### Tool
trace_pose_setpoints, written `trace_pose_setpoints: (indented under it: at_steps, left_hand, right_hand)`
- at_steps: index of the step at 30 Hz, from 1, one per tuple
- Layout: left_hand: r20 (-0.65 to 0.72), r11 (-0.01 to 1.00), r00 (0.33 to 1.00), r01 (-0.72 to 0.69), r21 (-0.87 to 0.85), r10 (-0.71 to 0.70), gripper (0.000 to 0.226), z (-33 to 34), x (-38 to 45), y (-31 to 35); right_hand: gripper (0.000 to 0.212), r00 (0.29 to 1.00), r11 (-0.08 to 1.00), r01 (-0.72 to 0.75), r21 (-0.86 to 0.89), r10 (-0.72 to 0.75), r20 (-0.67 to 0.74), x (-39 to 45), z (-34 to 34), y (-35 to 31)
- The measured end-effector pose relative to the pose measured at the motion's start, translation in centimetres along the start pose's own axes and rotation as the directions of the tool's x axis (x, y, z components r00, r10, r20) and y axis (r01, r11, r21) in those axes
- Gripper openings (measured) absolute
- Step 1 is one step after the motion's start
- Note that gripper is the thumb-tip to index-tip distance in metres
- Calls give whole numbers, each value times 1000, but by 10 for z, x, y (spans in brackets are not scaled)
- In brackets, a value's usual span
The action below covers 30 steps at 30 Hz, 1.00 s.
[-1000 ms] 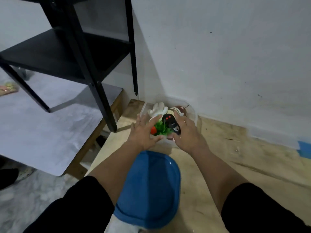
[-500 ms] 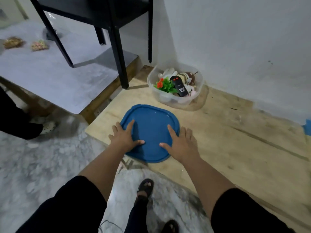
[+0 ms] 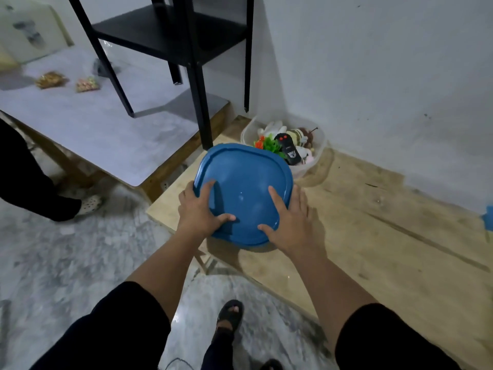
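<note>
A blue plastic lid (image 3: 242,188) is lifted off the wooden platform (image 3: 386,236) and tilted up toward me. My left hand (image 3: 198,210) grips its near left edge, thumb on top. My right hand (image 3: 289,217) grips its near right edge, thumb and forefinger on top and the other fingers behind the rim. Behind the lid, in the corner by the wall, stands a clear plastic tub (image 3: 316,156) filled with toys: a black remote (image 3: 288,149), green plastic leaves, a white glove and a striped plush. The lid's far edge hides part of the tub.
A black metal shelf (image 3: 197,76) stands on a low grey table (image 3: 101,129) at left, with two snack packets (image 3: 68,81) on it. Another person's leg and shoe (image 3: 80,206) are at far left. My sandalled foot (image 3: 230,315) is on the marble floor. White wall behind.
Both hands left the toy tub, came down on the blue lid lying on the platform, and have now lifted and tilted it up toward the tub.
</note>
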<state>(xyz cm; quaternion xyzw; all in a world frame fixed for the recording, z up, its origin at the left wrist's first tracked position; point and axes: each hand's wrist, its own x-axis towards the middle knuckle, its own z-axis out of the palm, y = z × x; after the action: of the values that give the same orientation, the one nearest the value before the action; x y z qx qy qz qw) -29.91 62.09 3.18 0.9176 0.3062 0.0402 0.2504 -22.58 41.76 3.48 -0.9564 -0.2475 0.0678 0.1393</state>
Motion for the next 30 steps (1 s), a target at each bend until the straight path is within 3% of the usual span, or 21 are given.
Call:
trace_pose_setpoints:
  at_steps: [4,9,16,22,26,30]
  left_hand:
    - [3,994,996,-90,61,90,99,-11,36,37]
    - [102,980,981,-174,98,164,105,-9,93,81]
    - [242,938,940,-290,190,241,102,10,173,119]
    - [412,867,879,-383,317,238,112,38,209,129]
    - [489,750,798,-554,362,353,122,42,227,137]
    - [550,726,752,-599,338,364,127,38,241,142]
  right_hand:
    - [94,994,996,-91,15,92,-62,34,-22,8]
    - [95,981,985,-175,-10,173,-88,84,-48,32]
    - [95,939,935,-341,95,344,-16,155,-57,52]
    - [98,908,887,-419,195,404,111,195,-57,67]
    - [104,870,895,-442,59,412,272,211,-66,71]
    - [108,887,910,-275,-311,365,283,229,-79,63]
